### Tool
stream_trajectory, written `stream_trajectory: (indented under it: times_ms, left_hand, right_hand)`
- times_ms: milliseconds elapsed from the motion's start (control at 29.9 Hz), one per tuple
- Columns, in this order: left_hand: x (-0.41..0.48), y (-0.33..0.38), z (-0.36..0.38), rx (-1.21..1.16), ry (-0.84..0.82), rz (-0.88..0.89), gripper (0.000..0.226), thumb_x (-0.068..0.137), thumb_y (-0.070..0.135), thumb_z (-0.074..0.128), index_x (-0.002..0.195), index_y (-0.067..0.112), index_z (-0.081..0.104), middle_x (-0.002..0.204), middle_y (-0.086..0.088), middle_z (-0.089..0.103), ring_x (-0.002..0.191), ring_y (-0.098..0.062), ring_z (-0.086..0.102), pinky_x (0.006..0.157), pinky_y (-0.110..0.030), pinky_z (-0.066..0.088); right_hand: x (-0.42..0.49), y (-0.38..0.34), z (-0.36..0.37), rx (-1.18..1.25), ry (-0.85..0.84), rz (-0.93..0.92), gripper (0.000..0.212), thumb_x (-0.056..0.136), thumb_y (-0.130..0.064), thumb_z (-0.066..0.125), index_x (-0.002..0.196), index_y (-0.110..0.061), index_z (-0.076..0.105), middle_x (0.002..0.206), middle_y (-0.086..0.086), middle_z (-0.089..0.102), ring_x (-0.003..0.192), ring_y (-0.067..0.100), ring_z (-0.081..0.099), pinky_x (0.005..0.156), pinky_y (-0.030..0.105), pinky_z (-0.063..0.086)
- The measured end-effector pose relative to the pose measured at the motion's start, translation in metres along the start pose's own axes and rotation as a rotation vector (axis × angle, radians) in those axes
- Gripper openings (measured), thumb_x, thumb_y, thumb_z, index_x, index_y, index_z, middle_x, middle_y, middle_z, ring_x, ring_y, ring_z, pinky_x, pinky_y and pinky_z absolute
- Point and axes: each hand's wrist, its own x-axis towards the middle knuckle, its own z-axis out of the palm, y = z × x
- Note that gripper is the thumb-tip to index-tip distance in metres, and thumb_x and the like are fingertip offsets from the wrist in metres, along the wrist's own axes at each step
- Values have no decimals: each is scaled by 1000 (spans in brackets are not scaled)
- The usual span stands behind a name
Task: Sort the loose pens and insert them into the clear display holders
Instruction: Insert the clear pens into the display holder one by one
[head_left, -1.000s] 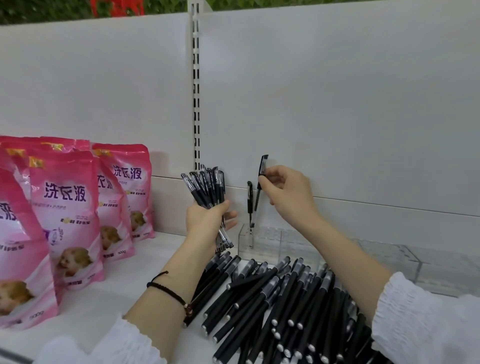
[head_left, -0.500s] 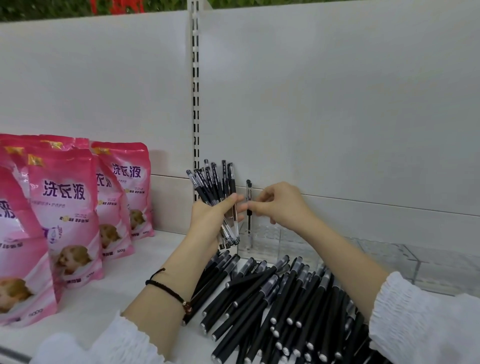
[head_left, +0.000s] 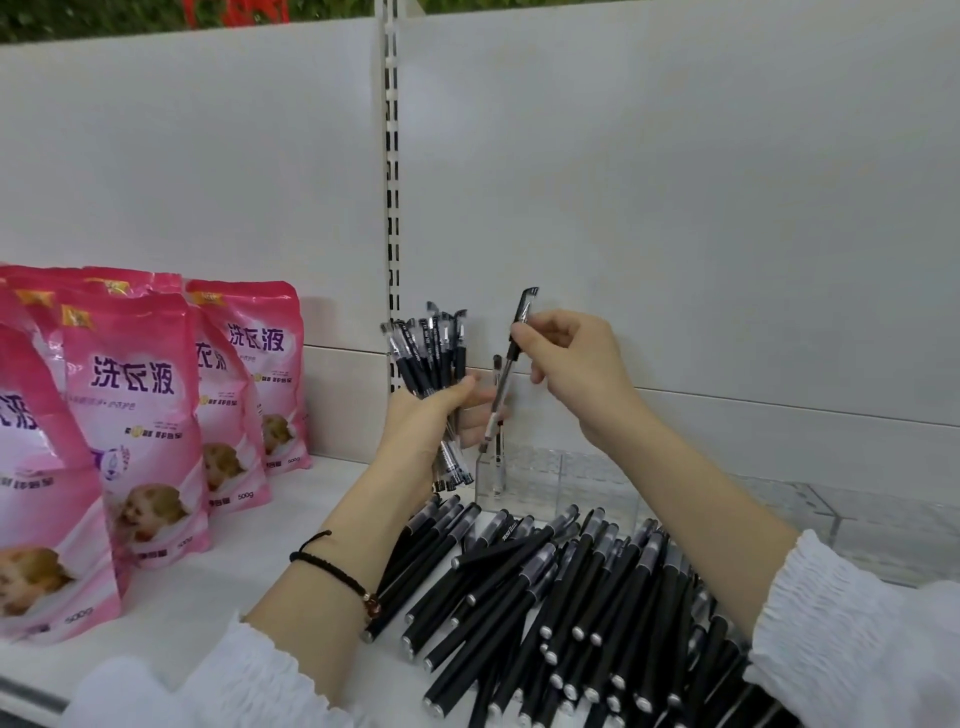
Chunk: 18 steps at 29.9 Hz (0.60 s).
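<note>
My left hand (head_left: 431, 421) grips a bundle of several black capped pens (head_left: 431, 353), held upright above the shelf. My right hand (head_left: 571, 364) pinches a single black pen (head_left: 506, 374) near its cap, tip down, over the left end of the clear display holder (head_left: 561, 483). One pen (head_left: 497, 452) stands in that holder's leftmost slot. A big pile of loose black pens (head_left: 561, 592) lies on the white shelf in front of the holder, under my forearms.
Several pink detergent pouches (head_left: 135, 415) stand at the left of the white shelf (head_left: 208, 597). A second clear holder (head_left: 857, 525) sits to the right. A slotted metal upright (head_left: 392, 182) runs up the white back panel.
My right hand has drawn a single pen out of the left hand's bundle and lifted it up and to the right, over the holder. The left hand and its bundle stayed almost still.
</note>
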Motion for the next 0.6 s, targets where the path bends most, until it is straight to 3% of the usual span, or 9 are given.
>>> stream_trajectory:
  times_ms: [134,267,401,501,601]
  left_hand:
    - [6,-5,-8,-27,224,46,5,95,5,58,97,4,62,77,-9,73,62,-22,72,51,-27,57]
    - [7,-5,-8,-73,205,19,3,95,5,56,95,3,58,67,-5,73,51,-16,68,47,-25,55]
    - [5,-5,-6,-31,137,36,14,96,7,55,108,1,53,77,-6,76,56,-15,69,43,-21,51]
    - [4,-4,-6,-49,109,56,17,97,8,55,112,1,53,80,-6,76,61,-15,71,45,-21,51]
    - [3,-3,-6,-99,78,58,19,95,9,58,108,-4,59,80,-7,76,65,-15,72,49,-22,54]
  right_hand:
    - [2,7,2,-171,11,-111,7,89,-16,66,84,-21,66,71,-12,60,64,8,54,75,37,53]
    - [-1,17,9,-285,-17,-162,2,87,-18,67,86,-19,69,71,-14,60,62,5,54,71,33,51]
    - [-3,25,9,-341,-52,-105,5,84,-24,71,81,-22,67,69,-15,60,64,7,57,71,38,55]
    - [-4,27,7,-402,-89,-39,16,78,-30,77,70,-25,64,70,-7,66,63,13,60,68,41,56]
    - [-4,27,3,-456,-214,47,24,72,-34,82,70,-17,66,70,3,70,50,12,56,59,33,50]
